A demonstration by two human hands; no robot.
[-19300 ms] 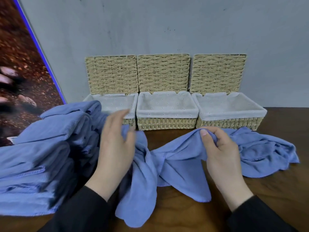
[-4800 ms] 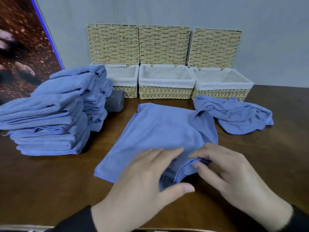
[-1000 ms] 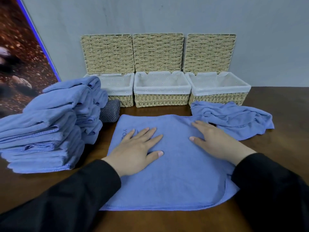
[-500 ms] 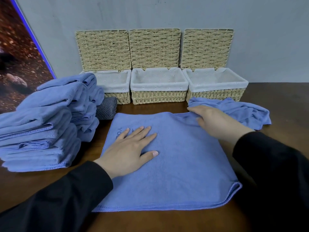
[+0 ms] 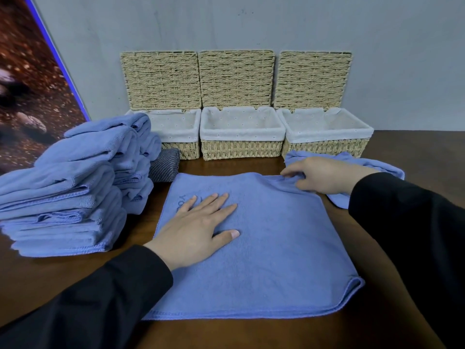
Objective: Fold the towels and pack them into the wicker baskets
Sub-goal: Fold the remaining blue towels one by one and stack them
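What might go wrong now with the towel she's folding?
The right hand pinches the spread towel's far right corner, right beside the crumpled towel, so it might drag that one along. The left hand lies flat on only one side, so the towel could slide or fold crooked. The tall towel stack leans unevenly; a bump might topple it.

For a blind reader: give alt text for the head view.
A left hand presses flat a blue towel on a wooden table while the right hand pinches its far corner; three open wicker baskets stand behind.
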